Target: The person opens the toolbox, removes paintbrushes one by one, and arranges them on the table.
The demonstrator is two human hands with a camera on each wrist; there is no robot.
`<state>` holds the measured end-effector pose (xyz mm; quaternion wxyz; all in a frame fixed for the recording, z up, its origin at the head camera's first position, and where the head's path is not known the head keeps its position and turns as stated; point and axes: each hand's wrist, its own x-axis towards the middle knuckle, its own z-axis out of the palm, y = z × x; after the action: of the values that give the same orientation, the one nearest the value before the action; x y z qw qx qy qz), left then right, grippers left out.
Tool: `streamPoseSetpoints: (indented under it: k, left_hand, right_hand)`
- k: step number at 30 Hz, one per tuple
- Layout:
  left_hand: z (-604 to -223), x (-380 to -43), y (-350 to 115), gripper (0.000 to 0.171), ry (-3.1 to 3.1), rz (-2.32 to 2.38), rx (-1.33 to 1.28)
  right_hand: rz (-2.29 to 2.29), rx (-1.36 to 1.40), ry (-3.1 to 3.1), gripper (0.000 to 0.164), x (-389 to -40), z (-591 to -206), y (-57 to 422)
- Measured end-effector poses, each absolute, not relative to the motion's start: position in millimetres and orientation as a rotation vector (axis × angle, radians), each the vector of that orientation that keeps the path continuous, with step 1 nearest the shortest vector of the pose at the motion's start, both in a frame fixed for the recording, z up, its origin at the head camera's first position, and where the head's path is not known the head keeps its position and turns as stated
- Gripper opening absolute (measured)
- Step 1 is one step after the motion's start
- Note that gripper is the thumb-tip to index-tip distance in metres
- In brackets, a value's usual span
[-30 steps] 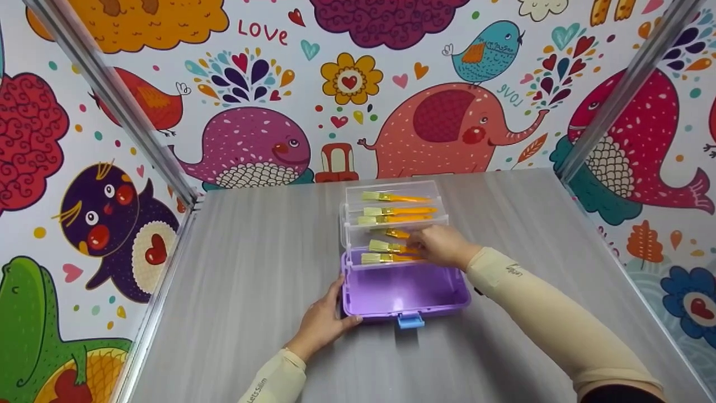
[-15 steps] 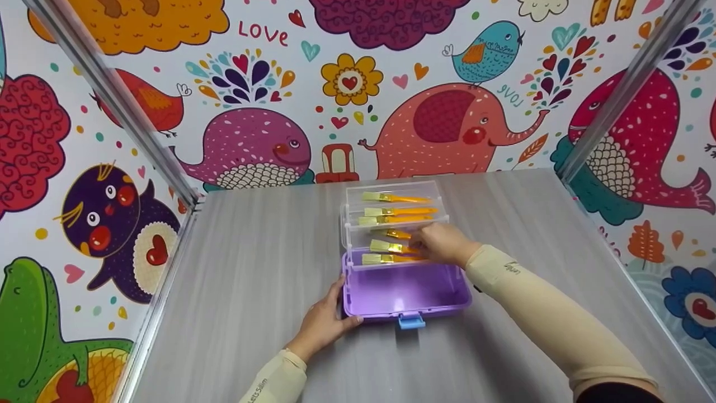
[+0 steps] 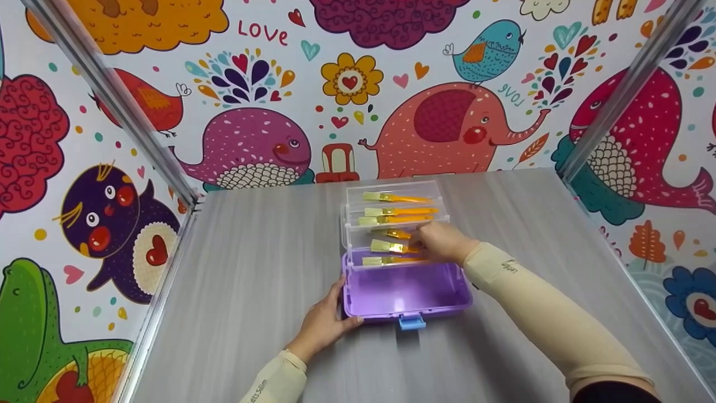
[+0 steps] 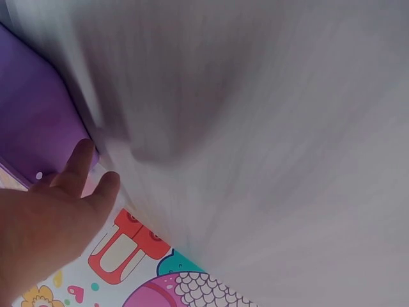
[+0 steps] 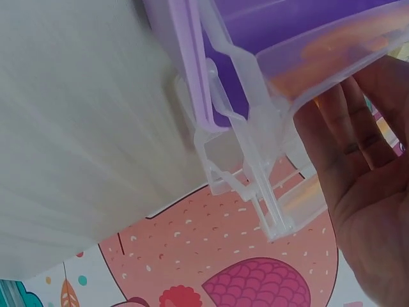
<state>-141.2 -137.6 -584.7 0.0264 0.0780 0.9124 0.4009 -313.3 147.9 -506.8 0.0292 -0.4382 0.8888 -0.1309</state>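
Observation:
A purple box (image 3: 411,310) stands with its clear tiered trays (image 3: 442,219) raised toward the back. Paintbrushes with pale bristles and orange handles lie in the trays, bristles to the left. At the lower tray, my right hand (image 3: 444,243) pinches the handle end of a paintbrush (image 3: 387,246); its fingertips are partly hidden. Below that one lies another paintbrush (image 3: 377,261). My left hand (image 3: 324,322) rests against the box's left side, thumb at the front corner. In the left wrist view, its fingers (image 4: 78,166) lie fairly straight along the purple wall.
A blue latch (image 3: 412,322) sticks out from the box's front. The box stands on a grey wood-grain table (image 3: 251,252). Printed cartoon panels and metal posts (image 3: 598,95) border the table at the back and sides.
The front paintbrush has shifted very slightly toward the front of its tray. My right forearm has edged a little left; the left hand stays in place.

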Motion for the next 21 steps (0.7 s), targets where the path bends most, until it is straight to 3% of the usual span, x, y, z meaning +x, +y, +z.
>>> streamPoseSetpoints:
  k: [21]
  left_hand:
    - [-585.8, -141.4, -137.5, 0.101, 2.827, 1.251, 0.243]
  right_hand:
    - [-0.329, -1.395, 2.766, 0.017, -315.9, -512.0, 151.7]
